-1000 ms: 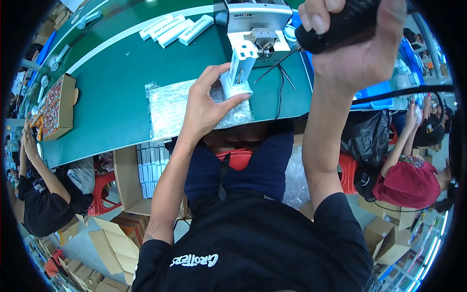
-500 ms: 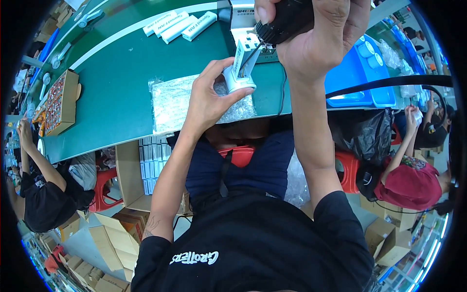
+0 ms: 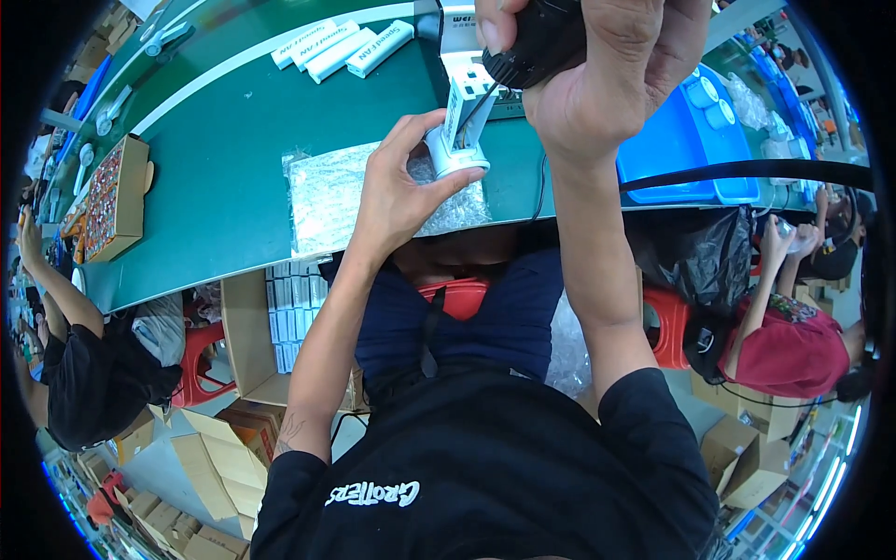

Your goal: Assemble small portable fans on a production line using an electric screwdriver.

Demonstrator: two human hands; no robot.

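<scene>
The surface (image 3: 215, 177) in front of me is green, crossed by a white line (image 3: 201, 86); its front edge appears curved at the lens rim. A red seat (image 3: 462, 301) is visible between my legs. One red stool (image 3: 199, 359) stands to my left, another red stool (image 3: 669, 322) to my right. The floor (image 3: 163, 467) is grey. Cardboard cartons (image 3: 747, 457) stand on both sides. Bright strip lights (image 3: 843, 465) show at lower right.

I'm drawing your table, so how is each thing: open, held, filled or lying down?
left hand: closed around the white device
right hand: gripping the black screwdriver
white device: upright, held, insides showing
black screwdriver: shaft pointing into the device
white bars: lying down
cardboard box: open, filled
plastic sheet: lying flat
</scene>
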